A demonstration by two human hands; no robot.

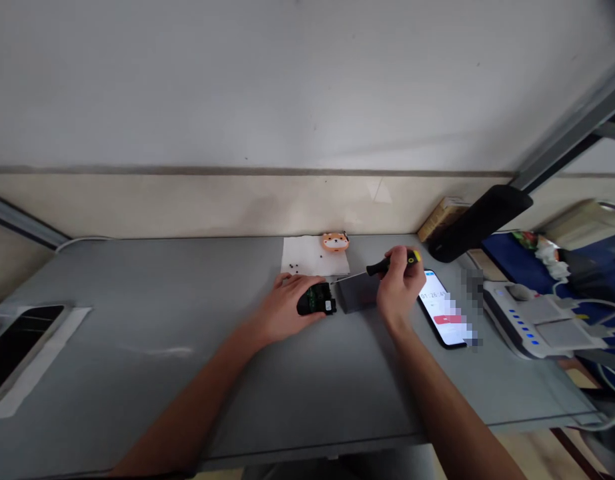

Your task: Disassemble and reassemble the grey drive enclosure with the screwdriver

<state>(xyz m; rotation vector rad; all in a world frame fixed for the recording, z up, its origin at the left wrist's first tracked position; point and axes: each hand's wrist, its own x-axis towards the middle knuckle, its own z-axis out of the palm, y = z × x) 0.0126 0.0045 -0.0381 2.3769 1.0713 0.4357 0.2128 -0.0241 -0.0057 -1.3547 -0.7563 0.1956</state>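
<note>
My left hand [287, 307] is closed around a small black electronic device [317, 300], whose inner parts and green circuit board show. My right hand [400, 287] grips a black and yellow screwdriver [377, 268]. Its thin metal shaft points left, with the tip close to the device's upper right corner; whether they touch I cannot tell. Partly behind the right hand lies a dark grey flat box-like piece [355, 297]. Beyond my hands, several tiny dark screws [294, 268] rest on a white sheet of paper [307, 248]. An orange animal-face case [335, 242] sits at the paper's far right corner.
To the right lies a lit phone [443, 313] showing a timer. Past it stand a white power strip [527, 327] with plugs and cables, a black cylinder [480, 223] and a small box [442, 217]. A dark-screened device [25, 340] lies far left on the grey table [152, 300].
</note>
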